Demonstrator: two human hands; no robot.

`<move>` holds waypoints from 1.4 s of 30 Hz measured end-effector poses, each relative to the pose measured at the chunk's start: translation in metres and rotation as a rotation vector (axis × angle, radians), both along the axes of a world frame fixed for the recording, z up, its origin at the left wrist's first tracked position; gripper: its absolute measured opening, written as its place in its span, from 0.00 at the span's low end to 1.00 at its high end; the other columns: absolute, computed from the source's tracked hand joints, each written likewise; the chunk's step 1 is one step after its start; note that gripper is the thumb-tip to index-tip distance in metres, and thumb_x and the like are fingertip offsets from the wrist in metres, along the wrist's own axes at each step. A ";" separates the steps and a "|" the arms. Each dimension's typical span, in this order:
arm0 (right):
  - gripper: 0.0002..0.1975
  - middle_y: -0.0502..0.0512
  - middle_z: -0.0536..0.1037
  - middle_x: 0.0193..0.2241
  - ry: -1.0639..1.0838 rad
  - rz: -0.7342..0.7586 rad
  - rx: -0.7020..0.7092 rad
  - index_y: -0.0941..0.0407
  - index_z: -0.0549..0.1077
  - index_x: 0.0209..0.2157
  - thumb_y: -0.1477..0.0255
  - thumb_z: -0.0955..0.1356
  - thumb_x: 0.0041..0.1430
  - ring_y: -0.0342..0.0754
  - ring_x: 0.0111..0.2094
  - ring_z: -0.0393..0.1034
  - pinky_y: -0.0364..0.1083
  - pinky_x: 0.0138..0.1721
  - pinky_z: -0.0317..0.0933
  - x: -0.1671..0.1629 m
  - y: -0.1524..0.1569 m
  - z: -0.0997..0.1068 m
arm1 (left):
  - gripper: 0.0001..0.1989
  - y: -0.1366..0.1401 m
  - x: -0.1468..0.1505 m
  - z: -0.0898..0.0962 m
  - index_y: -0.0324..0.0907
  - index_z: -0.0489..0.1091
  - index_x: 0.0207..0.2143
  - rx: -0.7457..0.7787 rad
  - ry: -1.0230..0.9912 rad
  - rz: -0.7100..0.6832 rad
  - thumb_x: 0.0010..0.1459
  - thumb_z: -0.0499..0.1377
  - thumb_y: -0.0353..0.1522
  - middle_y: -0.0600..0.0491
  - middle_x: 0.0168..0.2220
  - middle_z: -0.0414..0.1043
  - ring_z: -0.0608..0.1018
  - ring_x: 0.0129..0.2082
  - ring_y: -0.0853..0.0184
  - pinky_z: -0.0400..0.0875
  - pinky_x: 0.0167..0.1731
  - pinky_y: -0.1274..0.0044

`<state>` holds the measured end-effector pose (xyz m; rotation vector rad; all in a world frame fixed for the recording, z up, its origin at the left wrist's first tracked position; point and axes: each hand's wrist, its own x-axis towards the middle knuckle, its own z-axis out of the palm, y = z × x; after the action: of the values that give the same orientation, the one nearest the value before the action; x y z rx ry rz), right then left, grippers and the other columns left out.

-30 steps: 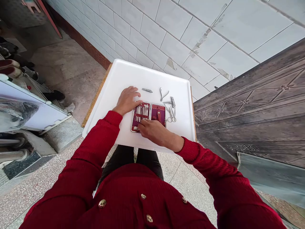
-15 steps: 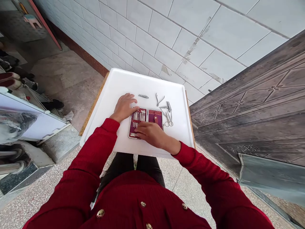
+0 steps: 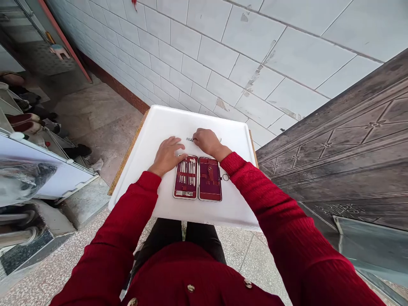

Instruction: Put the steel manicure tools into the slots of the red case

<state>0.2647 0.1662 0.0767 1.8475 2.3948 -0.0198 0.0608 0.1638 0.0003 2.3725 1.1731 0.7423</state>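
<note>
A maroon manicure case (image 3: 210, 193) lies open on a white tabletop. Its left half holds several slim metal tools (image 3: 186, 172) under a strap, with a nail clipper (image 3: 183, 193) along the bottom. My left hand (image 3: 167, 155) rests at the top left corner of the case, fingers apart, thumb touching its edge. Beyond the case, my right hand (image 3: 207, 141) is closed on one end of a second, silver nail clipper (image 3: 189, 139); its fingertips are partly hidden. Under my right wrist shows a scissors' finger ring (image 3: 226, 177); the rest is covered.
The white tabletop (image 3: 137, 170) has a raised rim and stands close to a tiled wall (image 3: 191, 55). A carved dark panel (image 3: 318, 148) is on the right. Shelves with shoes (image 3: 25, 123) stand on the left.
My right hand has moved from the case's left half up to the clipper at the back, uncovering the clipper in the case. My left hand has stayed at the corner. The view has tilted slightly.
</note>
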 end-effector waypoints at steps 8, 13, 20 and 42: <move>0.14 0.70 0.80 0.48 -0.176 0.145 -0.069 0.67 0.79 0.49 0.79 0.65 0.67 0.59 0.48 0.76 0.50 0.46 0.62 -0.008 0.005 0.008 | 0.11 0.000 0.000 0.000 0.47 0.78 0.45 -0.001 0.006 0.007 0.62 0.66 0.40 0.49 0.65 0.70 0.65 0.70 0.51 0.57 0.71 0.56; 0.15 0.74 0.80 0.48 -0.240 0.172 -0.082 0.68 0.78 0.50 0.79 0.64 0.66 0.61 0.49 0.76 0.51 0.45 0.63 -0.015 0.010 0.009 | 0.11 0.000 0.000 0.001 0.47 0.78 0.45 -0.010 0.012 0.001 0.62 0.66 0.40 0.49 0.65 0.70 0.64 0.71 0.51 0.57 0.71 0.56; 0.16 0.71 0.80 0.49 -0.191 0.154 -0.117 0.68 0.77 0.51 0.76 0.66 0.65 0.60 0.48 0.75 0.50 0.43 0.62 -0.012 0.013 0.011 | 0.12 -0.002 -0.001 0.003 0.47 0.78 0.45 -0.006 0.016 -0.009 0.62 0.65 0.41 0.48 0.65 0.70 0.64 0.71 0.51 0.57 0.71 0.56; 0.15 0.72 0.80 0.49 -0.171 0.201 -0.096 0.67 0.78 0.50 0.77 0.65 0.66 0.59 0.47 0.76 0.50 0.45 0.62 -0.016 0.006 0.006 | 0.12 0.000 0.001 -0.002 0.49 0.79 0.45 -0.016 -0.007 0.007 0.60 0.66 0.40 0.50 0.65 0.70 0.64 0.71 0.50 0.57 0.71 0.55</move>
<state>0.2483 0.1722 0.0829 1.4959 2.4020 0.0392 0.0615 0.1638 -0.0022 2.3517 1.1806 0.7398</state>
